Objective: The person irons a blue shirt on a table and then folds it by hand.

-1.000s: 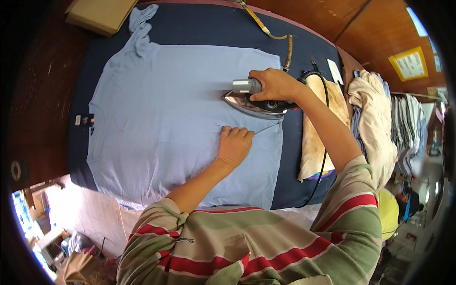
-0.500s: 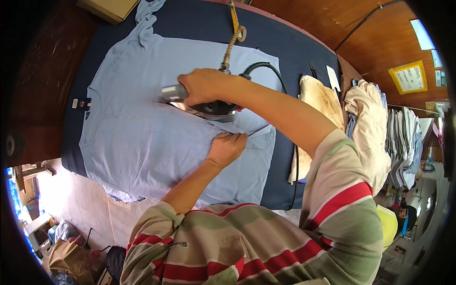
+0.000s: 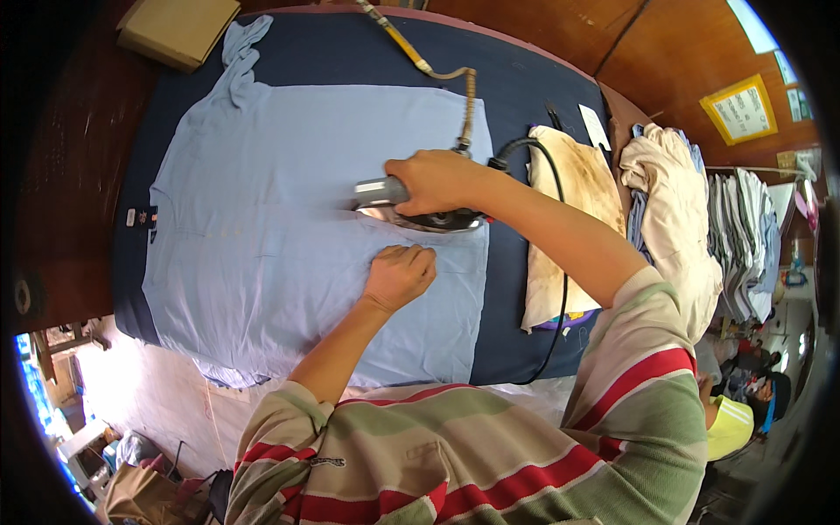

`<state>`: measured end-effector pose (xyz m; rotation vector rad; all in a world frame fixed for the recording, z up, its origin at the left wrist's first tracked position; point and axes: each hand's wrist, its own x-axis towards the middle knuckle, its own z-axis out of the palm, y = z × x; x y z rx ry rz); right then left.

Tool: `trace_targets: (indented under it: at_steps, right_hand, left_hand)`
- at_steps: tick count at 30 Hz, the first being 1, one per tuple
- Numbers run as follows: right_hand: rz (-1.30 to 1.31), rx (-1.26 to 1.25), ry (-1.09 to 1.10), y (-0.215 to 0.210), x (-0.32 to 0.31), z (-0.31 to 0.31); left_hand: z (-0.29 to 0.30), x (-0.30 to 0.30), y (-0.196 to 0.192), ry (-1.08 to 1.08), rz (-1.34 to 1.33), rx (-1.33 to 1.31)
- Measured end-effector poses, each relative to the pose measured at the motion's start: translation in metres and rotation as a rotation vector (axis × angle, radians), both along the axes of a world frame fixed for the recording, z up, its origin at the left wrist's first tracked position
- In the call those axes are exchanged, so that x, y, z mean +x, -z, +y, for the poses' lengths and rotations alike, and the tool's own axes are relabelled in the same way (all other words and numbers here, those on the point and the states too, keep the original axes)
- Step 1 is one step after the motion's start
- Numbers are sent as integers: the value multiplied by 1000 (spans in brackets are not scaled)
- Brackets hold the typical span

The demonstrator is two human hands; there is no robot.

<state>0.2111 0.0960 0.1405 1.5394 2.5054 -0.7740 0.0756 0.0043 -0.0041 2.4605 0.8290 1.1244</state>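
My right hand point(image 3: 442, 182) is wrapped round the handle of a steam iron point(image 3: 448, 220). The grey end of the iron points left and is smeared by motion. The iron rests on a light blue buttoned shirt point(image 3: 289, 157), spread over a dark blue padded table point(image 3: 516, 262). Just below the iron, my left hand point(image 3: 401, 276) lies on the shirt with its fingers curled in. Any cloth between those fingers is hidden. A coiled hose point(image 3: 470, 105) and a black cord point(image 3: 558, 188) run from the iron.
Right of the shirt lies a scorched cream cloth point(image 3: 573, 219), then heaped beige garments point(image 3: 669, 210). Shirts hang point(image 3: 739, 236) farther right. A cardboard box point(image 3: 179, 31) sits at the far left corner. Another person in yellow point(image 3: 731, 429) is at the lower right.
My right hand has slid the iron to the right across the shirt. My left hand stays near the same spot, and the folds by its fingers have flattened. The view has shifted slightly.
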Motion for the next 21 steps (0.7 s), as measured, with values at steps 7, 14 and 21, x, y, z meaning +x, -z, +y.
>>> trace_targets:
  at_steps: [7, 14, 21]
  right_hand:
    - [55, 49, -47, 2, -2, 9]
    - [-19, -6, -1, -4, 23, -12]
    - [8, 182, 312, 12, 67, 65]
  left_hand:
    - [15, -28, -1, -190, 96, -72]
    - [53, -69, 2, -480, 215, -138]
    - [51, -66, 2, -471, 245, -78]
